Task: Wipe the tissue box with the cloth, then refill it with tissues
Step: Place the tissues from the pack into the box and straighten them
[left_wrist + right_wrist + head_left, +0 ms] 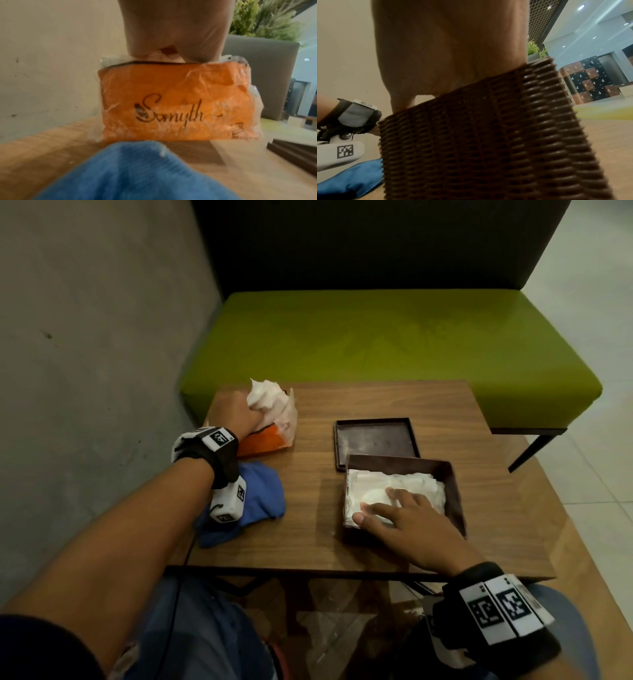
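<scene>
On the table (376, 546), the tissue box (454, 491) sits near the right front, tissues (411, 484) inside it, its lid (375, 440) touching just behind. The tissue pack (270, 436) stands at the left rear, the cloth (263, 491) just in front of it. A bench (376, 344) lies behind the table.

1. We see a grey concrete wall (85, 337) on our left.
2. Ahead of us stands a green bench (376, 344) with a dark backrest (359, 244).
3. Pale floor tiles (596, 364) lie to our right.
4. Ceiling lights (581, 7) shine beyond us.
</scene>
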